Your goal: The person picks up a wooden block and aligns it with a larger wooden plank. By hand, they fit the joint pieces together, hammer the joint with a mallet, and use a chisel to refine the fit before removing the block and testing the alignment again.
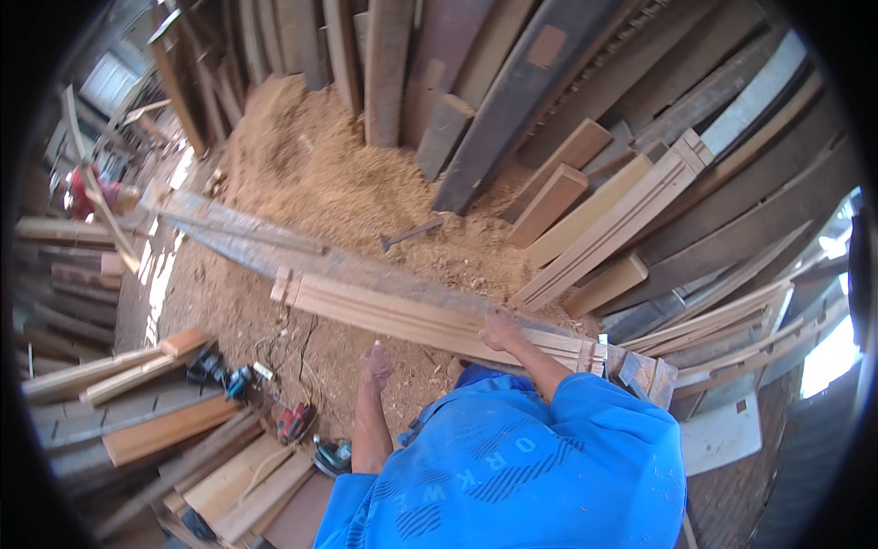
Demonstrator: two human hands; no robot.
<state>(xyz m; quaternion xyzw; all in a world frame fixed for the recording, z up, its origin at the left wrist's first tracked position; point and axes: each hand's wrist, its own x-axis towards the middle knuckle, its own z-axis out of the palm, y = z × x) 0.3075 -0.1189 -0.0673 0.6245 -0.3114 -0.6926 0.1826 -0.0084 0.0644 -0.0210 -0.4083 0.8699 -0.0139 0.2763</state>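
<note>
Board (393, 313), long and pale, lies lengthwise on a plank bench (366, 268) in front of the person. Right hand (499, 331) is in contact with the board, toward its right end; whether the fingers are clamped around the edge or only rest on it cannot be determined. Left hand (375, 366) is apart from the board, just short of its near edge, with the fingers apparently curled; whether it holds a small item cannot be determined.

Work status: long parallel lines run along the board, judged to be grooves or seams between strips. Short crosswise features show near both ends. A similar lined piece (615, 224) leans at the right, which suggests that at least 1 other is at the same stage. Any remaining cuts or fitting cannot be confirmed from this view. A hammer (412, 234) lies on sawdust (302, 146) beyond the bench; a red power tool (294, 423) rests on the ground at the left, out of both hands.

Markings: the blue shirt (540, 453) carries large printed letters and striped shapes. No label can be read on the board or the red power tool.
</note>
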